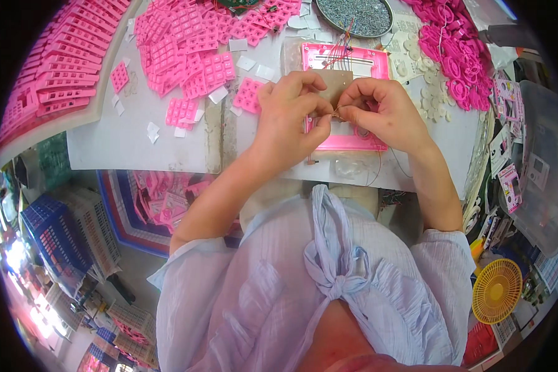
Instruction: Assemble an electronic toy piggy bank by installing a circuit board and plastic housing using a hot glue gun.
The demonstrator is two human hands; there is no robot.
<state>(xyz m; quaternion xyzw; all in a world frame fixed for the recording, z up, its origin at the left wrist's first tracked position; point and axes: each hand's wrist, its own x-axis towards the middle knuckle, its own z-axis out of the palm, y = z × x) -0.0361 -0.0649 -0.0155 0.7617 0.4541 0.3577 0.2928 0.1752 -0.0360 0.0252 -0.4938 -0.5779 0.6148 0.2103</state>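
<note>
Over a pink plastic casing (353, 144), my two hands meet fingertip to fingertip. My left hand (289, 121) is closed in a pinch on a thin wire at the casing's middle. Close against it, my right hand (387, 118) also pinches a thin wire; the exact ends are small and partly covered by the fingers. Just beyond the fingertips is a brown circuit board (336, 85), tilted up over the casing. A bundle of coloured wires (341, 54) runs from its far side. One loose thin wire (379, 166) hangs down past the casing's near edge.
Pink keypad pieces (189, 62) are heaped at the back left, with stacked pink shells (56, 77) farther left. A round tray of screws (356, 15) stands at the back. Cream discs (431, 93) and magenta parts (456, 59) lie right. A blue crate (121, 214) sits below the table.
</note>
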